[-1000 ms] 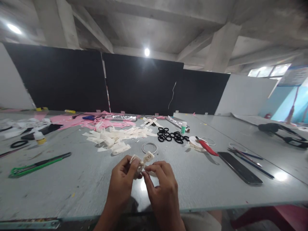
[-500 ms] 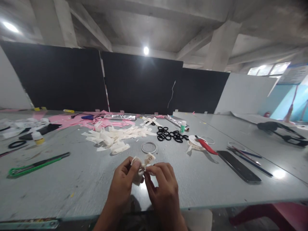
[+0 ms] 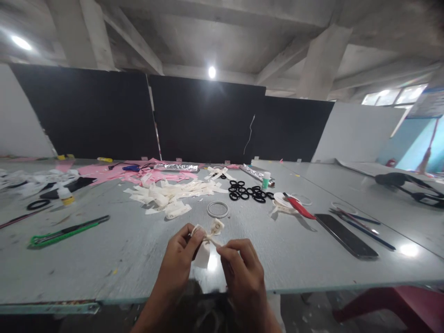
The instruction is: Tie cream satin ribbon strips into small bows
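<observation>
Between my hands is a cream printed ribbon bow (image 3: 204, 252), gathered at its middle with a loop standing up. My left hand (image 3: 181, 252) is closed on the bow's left side, thumb pressing against the fingers. The fingertips of my right hand (image 3: 243, 266) pinch a thin twisted end of the ribbon, drawn out to the right of the knot. A grey ring (image 3: 218, 216) lies on the table just beyond the bow. Past it are a heap of cream ribbon pieces (image 3: 169, 194) and a cluster of black elastic rings (image 3: 244, 195).
On the left lie a green cutter knife (image 3: 65, 234) and a small bottle with a yellow band (image 3: 65, 196). To the right are a red-handled tool (image 3: 300, 208) on a white ribbon roll (image 3: 282, 200), a black phone (image 3: 347, 236) and pens (image 3: 364, 230). Pink material (image 3: 100, 175) covers the back left.
My right hand has moved right, away from the knot, stretching the thin ribbon end out straight. My left hand keeps its hold on the bow. The view has shifted slightly.
</observation>
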Available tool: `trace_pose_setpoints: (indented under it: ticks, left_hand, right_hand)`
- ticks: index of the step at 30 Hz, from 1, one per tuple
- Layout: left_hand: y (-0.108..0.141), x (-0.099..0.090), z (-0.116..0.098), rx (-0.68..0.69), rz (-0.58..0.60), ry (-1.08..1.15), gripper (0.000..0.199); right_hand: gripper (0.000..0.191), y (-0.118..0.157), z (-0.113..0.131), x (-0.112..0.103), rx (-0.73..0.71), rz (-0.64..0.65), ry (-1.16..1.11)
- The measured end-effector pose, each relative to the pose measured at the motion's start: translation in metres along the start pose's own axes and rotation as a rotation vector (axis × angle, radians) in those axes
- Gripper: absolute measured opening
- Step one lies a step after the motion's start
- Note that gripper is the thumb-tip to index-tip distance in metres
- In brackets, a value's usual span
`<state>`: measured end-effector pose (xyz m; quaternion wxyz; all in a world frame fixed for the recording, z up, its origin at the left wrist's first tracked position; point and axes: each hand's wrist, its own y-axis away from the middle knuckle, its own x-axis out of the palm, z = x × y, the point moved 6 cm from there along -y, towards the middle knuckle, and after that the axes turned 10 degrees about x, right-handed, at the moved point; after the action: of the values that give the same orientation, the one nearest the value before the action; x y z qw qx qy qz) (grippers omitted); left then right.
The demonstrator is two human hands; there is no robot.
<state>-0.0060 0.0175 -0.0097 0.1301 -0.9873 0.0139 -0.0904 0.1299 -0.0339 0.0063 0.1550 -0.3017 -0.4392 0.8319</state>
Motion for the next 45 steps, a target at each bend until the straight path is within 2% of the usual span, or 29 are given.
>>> trace_pose_setpoints:
  ticks: [2, 5, 7, 11, 13, 16, 19, 21, 23, 27, 30, 32, 34, 36, 39, 41, 43, 45]
  left_hand:
    - [-0.001, -0.007, 0.011, 0.000, 0.014, -0.156, 0.033]
    - [-0.002, -0.017, 0.023, 0.068, 0.021, -0.555, 0.025]
    - [-0.002, -0.020, 0.025, 0.124, 0.043, -0.778, 0.025]
    - [0.001, -0.019, 0.011, 0.340, 0.091, -0.951, 0.022]
    - [0.007, -0.014, 0.006, 0.436, 0.178, -1.005, 0.020]
    - [0.015, -0.005, 0.008, 0.464, 0.378, -1.100, 0.020]
    - [0.019, -0.001, 0.012, 0.469, 0.460, -1.166, 0.024]
    - [0.018, 0.000, 0.013, 0.468, 0.457, -1.192, 0.026]
    - [0.015, 0.002, 0.014, 0.459, 0.455, -1.211, 0.027]
    - [0.010, 0.008, 0.015, 0.433, 0.468, -1.226, 0.027]
    - [0.011, 0.008, 0.014, 0.450, 0.428, -1.229, 0.025]
    - [0.015, 0.005, 0.013, 0.484, 0.386, -1.236, 0.024]
    - [0.020, 0.002, 0.012, 0.532, 0.368, -1.239, 0.024]
    - [0.024, 0.000, 0.012, 0.567, 0.365, -1.239, 0.029]
    - [0.025, -0.003, 0.013, 0.560, 0.333, -1.249, 0.032]
    - [0.024, -0.002, 0.014, 0.536, 0.326, -1.262, 0.030]
    - [0.023, 0.001, 0.014, 0.518, 0.340, -1.274, 0.028]
    - [0.023, 0.004, 0.014, 0.507, 0.361, -1.282, 0.028]
  right_hand:
    - [0.023, 0.003, -0.008, 0.007, -0.006, 0.148, 0.102]
    - [0.018, 0.008, -0.027, 0.019, 0.023, 0.370, 0.269]
    - [0.015, 0.011, -0.036, 0.024, 0.028, 0.464, 0.335]
    - [0.013, 0.010, -0.040, 0.025, 0.032, 0.536, 0.340]
    - [0.015, 0.011, -0.036, 0.022, 0.047, 0.554, 0.311]
    - [0.016, 0.013, -0.030, 0.016, 0.066, 0.570, 0.247]
    - [0.017, 0.004, -0.037, 0.005, 0.103, 0.538, 0.199]
    - [0.018, -0.018, -0.056, -0.003, 0.171, 0.480, 0.220]
    - [0.019, -0.050, -0.089, -0.006, 0.272, 0.441, 0.319]
    - [0.029, -0.110, -0.161, 0.018, 0.354, 0.547, 0.656]
    - [0.033, -0.124, -0.205, 0.041, 0.433, 0.633, 0.892]
    - [0.031, -0.122, -0.219, 0.049, 0.452, 0.615, 0.956]
    - [0.029, -0.120, -0.217, 0.047, 0.431, 0.540, 0.935]
    - [0.025, -0.117, -0.203, 0.037, 0.420, 0.452, 0.809]
    - [0.018, -0.104, -0.165, 0.022, 0.476, 0.385, 0.419]
    - [0.017, -0.085, -0.133, 0.020, 0.478, 0.401, 0.175]
    - [0.009, -0.063, -0.101, 0.021, 0.402, 0.395, 0.096]
    - [0.007, -0.044, -0.077, 0.025, 0.277, 0.374, 0.120]
